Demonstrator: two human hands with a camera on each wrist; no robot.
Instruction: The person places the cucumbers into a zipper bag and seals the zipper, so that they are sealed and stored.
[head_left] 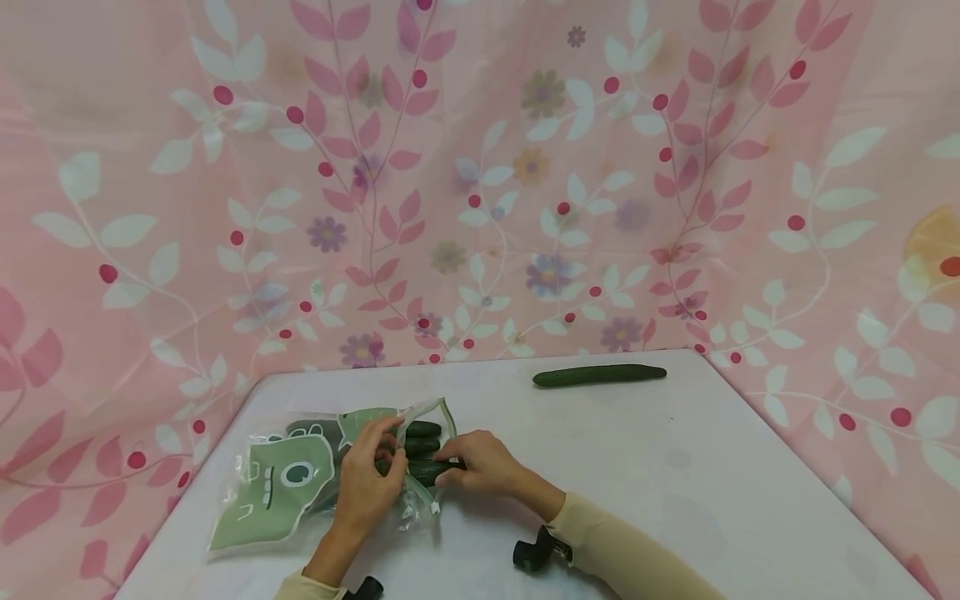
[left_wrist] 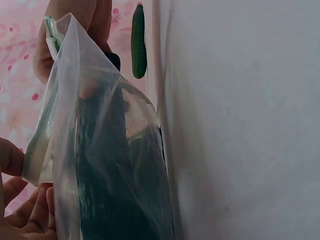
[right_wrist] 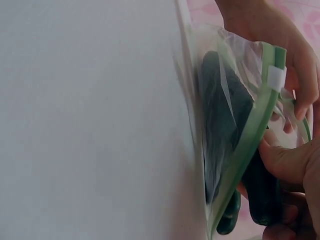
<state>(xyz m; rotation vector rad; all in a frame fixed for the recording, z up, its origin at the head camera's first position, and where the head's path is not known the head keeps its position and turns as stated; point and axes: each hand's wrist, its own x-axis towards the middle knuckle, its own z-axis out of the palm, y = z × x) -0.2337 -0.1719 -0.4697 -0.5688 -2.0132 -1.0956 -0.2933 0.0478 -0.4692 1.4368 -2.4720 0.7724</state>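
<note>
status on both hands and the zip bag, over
Left hand holding zip bag open. Right hand gripping one cucumber, partly inside. Loose cucumber farther back on table, out of the way.

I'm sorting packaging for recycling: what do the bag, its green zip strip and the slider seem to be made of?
Bag: probably thin plastic film, clear and glossy; it is see-through, creased and catches highlights.
Zip strip: likely flexible plastic, smooth and slightly translucent; it bends along the bag's mouth.
Slider: perhaps hard plastic, white and opaque; it looks like a small solid block.

The bag (left_wrist: 107, 145) looks smooth, glossy plastic.
</note>
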